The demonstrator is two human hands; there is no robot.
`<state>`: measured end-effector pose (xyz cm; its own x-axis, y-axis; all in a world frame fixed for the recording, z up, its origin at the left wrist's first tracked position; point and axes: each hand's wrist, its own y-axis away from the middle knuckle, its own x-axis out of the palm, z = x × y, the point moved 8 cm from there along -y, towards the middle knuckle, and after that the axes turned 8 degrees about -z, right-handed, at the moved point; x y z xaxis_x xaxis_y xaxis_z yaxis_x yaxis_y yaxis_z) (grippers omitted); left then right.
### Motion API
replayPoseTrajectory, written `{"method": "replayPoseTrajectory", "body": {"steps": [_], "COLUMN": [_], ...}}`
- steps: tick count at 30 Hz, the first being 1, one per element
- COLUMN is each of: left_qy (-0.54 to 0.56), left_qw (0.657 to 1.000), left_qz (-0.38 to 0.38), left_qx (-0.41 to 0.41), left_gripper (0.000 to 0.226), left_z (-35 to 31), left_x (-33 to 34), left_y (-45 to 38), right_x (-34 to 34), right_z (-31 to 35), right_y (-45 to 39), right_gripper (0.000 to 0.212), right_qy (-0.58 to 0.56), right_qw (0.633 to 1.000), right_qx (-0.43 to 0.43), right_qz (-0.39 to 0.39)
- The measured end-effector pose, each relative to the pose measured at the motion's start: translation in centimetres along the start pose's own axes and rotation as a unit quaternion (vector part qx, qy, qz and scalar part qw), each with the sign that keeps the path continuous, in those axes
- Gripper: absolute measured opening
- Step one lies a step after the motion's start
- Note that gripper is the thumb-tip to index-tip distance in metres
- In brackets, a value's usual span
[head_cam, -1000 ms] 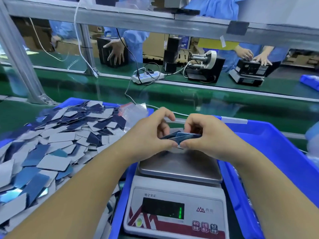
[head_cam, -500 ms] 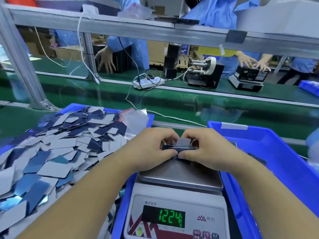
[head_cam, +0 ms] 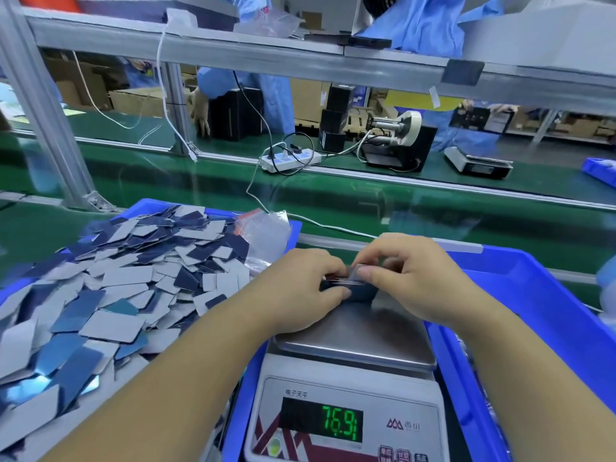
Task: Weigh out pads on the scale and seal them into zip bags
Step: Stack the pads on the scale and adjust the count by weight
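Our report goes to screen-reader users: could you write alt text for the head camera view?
Two bare hands, left hand and right hand, grip a small stack of dark blue pads on the steel pan of a white digital scale whose green display shows 76.9. A blue tray heaped with loose blue and grey pads sits to the left.
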<state>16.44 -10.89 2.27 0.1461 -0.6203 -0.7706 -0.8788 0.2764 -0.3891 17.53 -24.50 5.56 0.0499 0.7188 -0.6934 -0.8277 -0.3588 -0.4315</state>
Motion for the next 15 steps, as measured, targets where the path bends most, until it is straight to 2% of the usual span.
{"method": "replayPoseTrajectory", "body": {"steps": [5,10,12,15], "left_qy": [0.012,0.011,0.009,0.026], "left_qw": [1.000,1.000,1.000,0.999], "left_qz": [0.012,0.017,0.015,-0.003], "left_qx": [-0.021,-0.024,-0.020,-0.029], "left_gripper": [0.008,0.013,0.014,0.016], "left_z": [0.8,0.9,0.8,0.9], "left_x": [-0.4,-0.3,-0.2,-0.5], "left_y": [0.1,0.1,0.1,0.2], "right_x": [-0.4,-0.1,0.1,0.5], "right_z": [-1.1,-1.7,-1.7,-1.6], "right_y": [-0.1,0.1,0.2,0.5], "right_gripper": [0.021,0.019,0.019,0.026], "right_qy": [-0.140,0.025,0.057,-0.033], "right_qw": [0.987,0.997,0.994,0.991], "right_qx": [0.083,0.066,0.070,0.108], "right_qz": [0.001,0.041,0.057,0.074]}}
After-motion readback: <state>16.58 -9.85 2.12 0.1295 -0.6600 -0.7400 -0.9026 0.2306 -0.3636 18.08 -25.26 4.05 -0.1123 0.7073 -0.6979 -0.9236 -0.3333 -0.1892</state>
